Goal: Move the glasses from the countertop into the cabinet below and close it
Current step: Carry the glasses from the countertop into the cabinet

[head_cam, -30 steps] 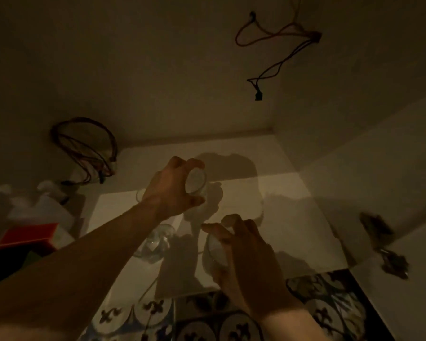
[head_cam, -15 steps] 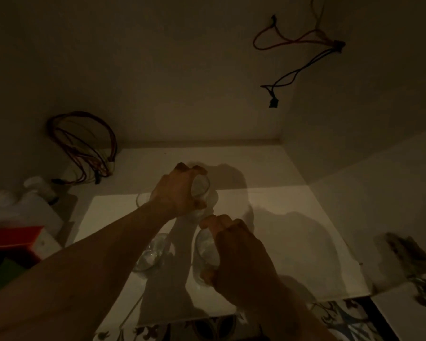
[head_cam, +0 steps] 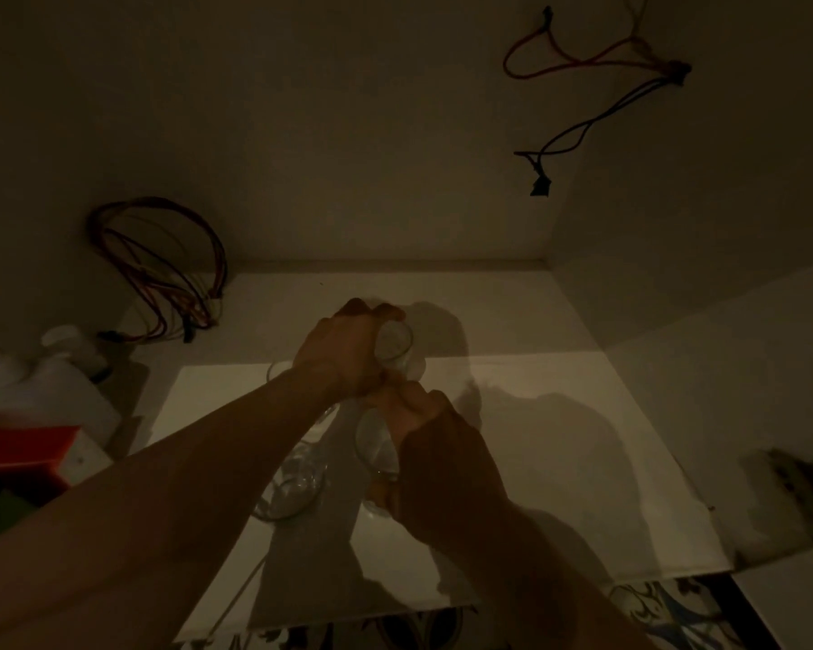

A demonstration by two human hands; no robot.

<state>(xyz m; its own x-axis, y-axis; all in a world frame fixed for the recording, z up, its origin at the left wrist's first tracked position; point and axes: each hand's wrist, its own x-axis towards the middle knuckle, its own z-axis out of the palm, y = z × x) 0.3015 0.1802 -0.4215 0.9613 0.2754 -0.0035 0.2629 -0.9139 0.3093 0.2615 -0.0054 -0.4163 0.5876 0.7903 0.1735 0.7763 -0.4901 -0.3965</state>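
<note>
Looking down into a dim cabinet (head_cam: 395,133) interior: pale back wall, side wall on the right, and a white shelf floor (head_cam: 559,462) lit unevenly, with the hands' shadows falling across it. Patterned floor tiles (head_cam: 667,607) show below the shelf's front edge.

Both bare forearms reach in from the lower edge. The left hand (head_cam: 343,354) is farther in, fingers wrapped around a clear glass (head_cam: 394,343) that is tilted so its mouth faces the camera; whether its base touches the shelf cannot be told. The right hand (head_cam: 423,429) is nearer and just below the left, the two hands touching or nearly so. It is closed on a second glass (head_cam: 372,445), gripped from the right side; its base is low to the shelf, contact unclear.

A third glass (head_cam: 292,490) stands on the shelf floor just left of the right hand's glass, partly under the left forearm, untouched. A faint rim of what may be a further glass (head_cam: 277,368) shows behind the left wrist; too dark to confirm.

At the left edge sit a white plastic bottle (head_cam: 66,368) and a red box (head_cam: 24,452). A coil of reddish wires (head_cam: 160,265) lies in the back left corner. Red and dark cables (head_cam: 583,86) hang on the upper right wall.
</note>
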